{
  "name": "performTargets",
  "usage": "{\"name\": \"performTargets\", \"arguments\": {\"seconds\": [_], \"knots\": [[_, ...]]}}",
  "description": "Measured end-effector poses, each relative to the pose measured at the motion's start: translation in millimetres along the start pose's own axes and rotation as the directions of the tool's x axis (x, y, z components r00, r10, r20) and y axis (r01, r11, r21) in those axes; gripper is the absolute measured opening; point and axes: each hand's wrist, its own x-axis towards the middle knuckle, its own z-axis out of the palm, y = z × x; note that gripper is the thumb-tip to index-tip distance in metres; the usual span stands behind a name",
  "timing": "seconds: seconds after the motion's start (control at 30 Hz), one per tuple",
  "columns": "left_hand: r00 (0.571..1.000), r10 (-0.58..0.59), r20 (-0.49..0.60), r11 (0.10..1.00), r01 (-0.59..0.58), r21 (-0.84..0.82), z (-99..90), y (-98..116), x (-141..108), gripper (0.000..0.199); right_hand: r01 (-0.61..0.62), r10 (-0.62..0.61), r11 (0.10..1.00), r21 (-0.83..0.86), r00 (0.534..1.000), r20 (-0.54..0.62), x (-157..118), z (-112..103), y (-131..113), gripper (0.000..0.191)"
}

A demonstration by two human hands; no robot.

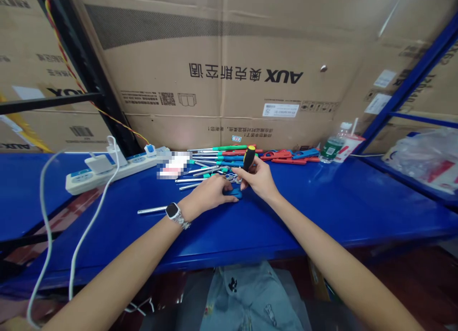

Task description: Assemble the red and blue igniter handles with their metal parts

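My left hand [211,193], with a watch on its wrist, is closed on a small blue part [233,193] above the blue table [300,212]. Just to its right, my right hand [260,178] grips a screwdriver with a yellow and black handle [249,157]. The handle points up; its lower end is hidden by my fingers. Behind my hands lie several metal rods with green, red and blue handles [229,148]. One metal rod [152,210] lies apart near my left wrist.
A white power strip [118,169] with cables stands on the left. Red and blue plastic parts [286,155], a bottle [332,147] and a cup [346,147] are at the back right. Behind rises a large cardboard box [229,45]. Plastic bags [425,154] lie far right.
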Motion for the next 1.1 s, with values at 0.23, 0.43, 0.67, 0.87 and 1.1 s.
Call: {"name": "performTargets", "arguments": {"seconds": [0.23, 0.43, 0.67, 0.87, 1.1], "knots": [[1.000, -0.008, 0.000, 1.000, 0.008, -0.027, -2.6, 4, -2, 0.025, -0.090, 0.075, 0.995, 0.044, 0.961, 0.265, -3, -19, -9, 0.049], [1.000, 0.020, -0.023, 0.998, -0.021, -0.054, -1.0, 2, -2, 0.025, 0.016, -0.013, 0.999, -0.041, 0.997, 0.074, 2, -3, -1, 0.048], [0.999, 0.022, -0.025, 1.000, -0.022, -0.005, -0.8, 2, -1, 0.027, -0.019, 0.020, 0.999, -0.025, 0.999, 0.048, -7, -5, -4, 0.052], [1.000, 0.020, -0.010, 1.000, -0.020, -0.005, -1.5, 5, -2, 0.025, -0.017, 0.022, 1.000, -0.024, 0.971, 0.237, -7, -14, -10, 0.049], [1.000, 0.021, -0.022, 1.000, -0.021, 0.016, 0.8, 2, -3, 0.031, 0.082, -0.086, 0.995, -0.051, 0.993, -0.078, -5, -5, 2, 0.054]]}}
